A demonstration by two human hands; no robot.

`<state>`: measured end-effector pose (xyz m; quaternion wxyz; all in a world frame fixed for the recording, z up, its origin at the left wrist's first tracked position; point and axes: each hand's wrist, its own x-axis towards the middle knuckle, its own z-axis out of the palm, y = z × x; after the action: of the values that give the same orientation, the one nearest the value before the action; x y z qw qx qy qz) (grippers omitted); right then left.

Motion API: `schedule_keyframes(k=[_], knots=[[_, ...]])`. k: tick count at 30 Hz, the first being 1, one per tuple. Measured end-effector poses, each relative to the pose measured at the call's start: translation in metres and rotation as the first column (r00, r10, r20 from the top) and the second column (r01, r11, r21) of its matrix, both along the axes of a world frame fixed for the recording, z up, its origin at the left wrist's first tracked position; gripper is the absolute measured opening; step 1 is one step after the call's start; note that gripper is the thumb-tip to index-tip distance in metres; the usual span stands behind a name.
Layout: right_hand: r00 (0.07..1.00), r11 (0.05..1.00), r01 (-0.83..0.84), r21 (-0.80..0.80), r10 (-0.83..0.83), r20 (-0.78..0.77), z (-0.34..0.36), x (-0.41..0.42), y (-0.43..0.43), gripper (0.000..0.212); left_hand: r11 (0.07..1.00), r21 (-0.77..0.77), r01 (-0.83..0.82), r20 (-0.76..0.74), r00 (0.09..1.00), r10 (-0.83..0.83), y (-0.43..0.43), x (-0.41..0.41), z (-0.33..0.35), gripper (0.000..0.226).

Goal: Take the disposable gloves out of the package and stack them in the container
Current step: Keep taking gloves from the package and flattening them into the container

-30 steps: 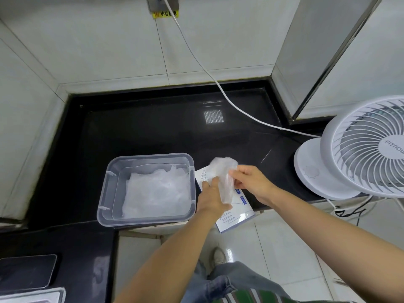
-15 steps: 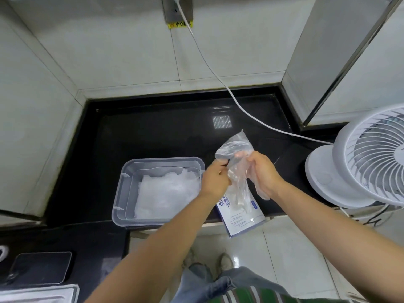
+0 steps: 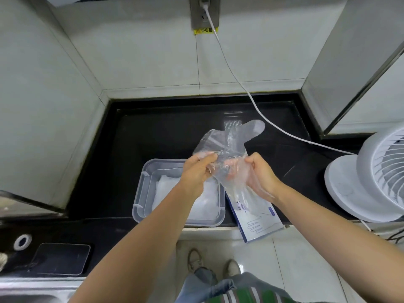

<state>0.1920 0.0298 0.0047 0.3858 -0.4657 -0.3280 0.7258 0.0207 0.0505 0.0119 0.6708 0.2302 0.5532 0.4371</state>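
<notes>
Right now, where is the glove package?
The package lies at the front edge of the black counter in the head view, just right of the clear container, partly under the raised glove.

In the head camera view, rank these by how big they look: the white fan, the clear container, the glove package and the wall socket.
1. white fan and clear container: about alike; the fan is cut off at the frame edge, so no ranking.
2. glove package
3. wall socket, smallest.
</notes>
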Motion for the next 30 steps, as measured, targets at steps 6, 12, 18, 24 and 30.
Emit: schedule_keyframes(k=[6,12,18,24,30], knots=[[0.969,0.987,-0.112,0.114,0.083,0.233,0.010,-0.027,0.008,0.031,0.992,0.074,0.101,-0.230,0.970,-0.082,-0.006,-0.038,-0.007,0.009],[0.881,0.983,-0.163,0.085,0.106,0.462,-0.004,-0.054,0.024,0.012,0.994,-0.088,-0.062,-0.428,0.903,0.018,-0.013,-0.086,-0.011,0.026],[0.823,0.940,-0.342,-0.002,0.301,0.481,-0.008,-0.090,0.023,0.013,0.973,-0.228,0.038,-0.419,0.898,-0.133,-0.010,-0.103,-0.011,0.020],[0.786,0.989,-0.077,0.126,-0.018,0.619,-0.004,-0.083,0.038,0.016,0.965,-0.045,0.258,-0.859,0.483,-0.169,-0.011,-0.119,-0.045,0.015],[0.770,0.703,-0.220,0.676,-0.300,0.563,0.017,-0.106,0.024,0.023,0.904,-0.099,0.417,-0.973,0.149,-0.175,-0.015,-0.113,-0.062,0.026]])
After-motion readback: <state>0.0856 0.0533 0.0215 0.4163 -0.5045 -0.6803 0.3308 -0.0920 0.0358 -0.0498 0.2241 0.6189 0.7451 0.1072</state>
